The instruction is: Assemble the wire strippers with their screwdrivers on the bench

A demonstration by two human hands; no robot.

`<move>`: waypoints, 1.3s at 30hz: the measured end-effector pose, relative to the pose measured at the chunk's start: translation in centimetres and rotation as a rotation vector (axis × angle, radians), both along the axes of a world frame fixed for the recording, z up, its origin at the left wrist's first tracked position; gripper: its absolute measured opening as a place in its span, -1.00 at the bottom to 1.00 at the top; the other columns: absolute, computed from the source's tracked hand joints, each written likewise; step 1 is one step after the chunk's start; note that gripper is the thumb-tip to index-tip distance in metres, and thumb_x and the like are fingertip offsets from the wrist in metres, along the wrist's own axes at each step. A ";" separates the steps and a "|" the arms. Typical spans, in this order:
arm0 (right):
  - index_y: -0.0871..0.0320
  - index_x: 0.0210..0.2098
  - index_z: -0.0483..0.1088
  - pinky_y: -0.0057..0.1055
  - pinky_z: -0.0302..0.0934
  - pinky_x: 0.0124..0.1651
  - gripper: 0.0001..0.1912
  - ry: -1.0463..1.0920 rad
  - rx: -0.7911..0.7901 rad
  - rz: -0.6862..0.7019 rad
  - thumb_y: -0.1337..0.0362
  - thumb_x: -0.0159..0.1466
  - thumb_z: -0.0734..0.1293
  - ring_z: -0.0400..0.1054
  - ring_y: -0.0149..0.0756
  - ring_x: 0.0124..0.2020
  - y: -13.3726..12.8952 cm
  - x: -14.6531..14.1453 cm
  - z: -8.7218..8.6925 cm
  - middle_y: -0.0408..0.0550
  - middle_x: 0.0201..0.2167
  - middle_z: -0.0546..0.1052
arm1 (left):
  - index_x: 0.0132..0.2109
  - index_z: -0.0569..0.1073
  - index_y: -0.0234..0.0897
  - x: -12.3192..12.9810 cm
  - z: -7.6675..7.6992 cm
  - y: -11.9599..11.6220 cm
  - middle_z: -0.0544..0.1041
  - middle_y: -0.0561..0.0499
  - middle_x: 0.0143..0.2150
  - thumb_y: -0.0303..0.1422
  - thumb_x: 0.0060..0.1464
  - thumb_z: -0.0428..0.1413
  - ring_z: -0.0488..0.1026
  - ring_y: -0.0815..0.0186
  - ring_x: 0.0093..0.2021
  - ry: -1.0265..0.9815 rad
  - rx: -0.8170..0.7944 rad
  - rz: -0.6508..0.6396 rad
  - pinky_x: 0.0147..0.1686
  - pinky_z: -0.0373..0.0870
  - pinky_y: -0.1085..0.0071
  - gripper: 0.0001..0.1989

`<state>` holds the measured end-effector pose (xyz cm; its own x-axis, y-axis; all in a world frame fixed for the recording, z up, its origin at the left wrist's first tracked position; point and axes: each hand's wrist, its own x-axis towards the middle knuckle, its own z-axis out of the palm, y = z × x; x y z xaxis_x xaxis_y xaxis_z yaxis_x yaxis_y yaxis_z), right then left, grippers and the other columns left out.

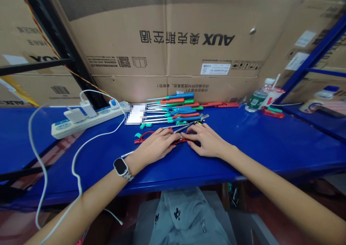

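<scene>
My left hand (159, 143), with a watch on its wrist, presses a red plastic lighter casing (138, 141) against the blue table, its fingers closed. Opposite it, my right hand (207, 140) has thumb and fingertips pinched together at the casing's other end. Small parts between the fingertips are too hidden to make out. A thin metal rod (127, 154) sticks out beneath my left hand. Behind both hands lies a row of long-necked lighters (186, 109) with red, green, blue and orange handles. Small green plastic pieces (148, 125) lie left of them.
A white power strip (89, 119) with plugs and a trailing white cable (78, 173) is at left. Red casings (220, 104) lie by the cardboard box (183, 7) behind. At right stand a water bottle (255, 102), a cup (274, 95) and a blue-capped bottle (316, 100).
</scene>
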<state>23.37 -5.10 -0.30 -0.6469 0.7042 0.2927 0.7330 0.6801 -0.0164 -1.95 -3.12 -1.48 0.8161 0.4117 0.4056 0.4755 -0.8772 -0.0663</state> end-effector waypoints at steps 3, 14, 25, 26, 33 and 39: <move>0.07 0.10 0.54 -0.16 0.11 -0.04 -0.67 0.008 0.020 0.002 0.19 0.47 0.23 0.35 -0.12 -0.06 0.1 -0.5 0.0 0.04 -0.11 0.55 | 0.21 0.35 -0.30 -0.1 0.2 0.1 0.57 -0.17 0.04 -0.38 0.39 0.05 0.48 0.12 0.09 0.007 -0.010 -0.015 0.06 0.40 0.19 -0.70; 0.12 0.11 0.52 -0.19 0.09 -0.03 -0.67 -0.009 0.083 0.030 0.20 0.50 0.20 0.37 -0.13 -0.06 0.3 -0.3 -0.6 0.06 -0.08 0.55 | 0.29 0.28 -0.25 -0.9 0.5 0.2 0.48 -0.18 0.18 -0.29 0.35 0.12 0.41 0.07 0.19 -0.093 -0.055 0.004 0.11 0.40 0.11 -0.56; 0.11 0.10 0.53 -0.20 0.08 -0.06 -0.65 -0.015 0.145 0.035 0.15 0.50 0.21 0.38 -0.13 -0.09 0.4 -0.3 -0.8 0.05 -0.11 0.57 | 0.12 0.52 -0.28 -2.9 1.4 0.8 0.52 -0.15 -0.02 -0.38 0.35 0.02 0.49 0.15 -0.03 -0.078 -0.339 0.106 0.00 0.47 0.18 -0.70; 0.10 0.08 0.54 -0.20 0.08 -0.06 -0.66 -0.010 0.146 0.027 0.15 0.50 0.21 0.39 -0.13 -0.09 0.4 -0.3 -0.7 0.04 -0.12 0.57 | 0.11 0.53 -0.29 -2.8 1.3 0.9 0.52 -0.15 -0.04 -0.39 0.35 0.01 0.49 0.16 -0.05 -0.072 -0.345 0.105 -0.02 0.48 0.19 -0.71; 0.13 -0.05 0.55 -0.14 0.12 -0.03 -0.74 0.073 0.123 -0.017 0.18 0.46 0.26 0.39 -0.08 -0.08 0.6 -2.8 0.0 0.06 -0.12 0.57 | 0.07 0.57 -0.28 -2.8 0.9 1.4 0.55 -0.13 -0.09 -0.39 0.34 0.03 0.51 0.20 -0.13 -0.102 -0.360 0.092 -0.08 0.47 0.23 -0.73; 0.15 -0.01 0.45 -0.17 0.23 0.00 -0.78 0.302 -0.102 0.017 0.26 0.36 0.36 0.38 -0.13 -0.07 1.0 -4.9 -1.4 0.04 -0.11 0.53 | -0.05 0.57 -0.29 -2.6 1.0 1.6 0.60 -0.09 -0.21 -0.23 0.36 0.05 0.51 0.25 -0.21 -0.228 -0.433 0.122 -0.20 0.42 0.31 -0.73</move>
<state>18.51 -4.07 -1.73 -0.5536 0.7297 0.4013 0.6732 0.6758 -0.3002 -4.56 -1.48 -0.51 0.6621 0.6683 0.3391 0.5362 -0.7386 0.4087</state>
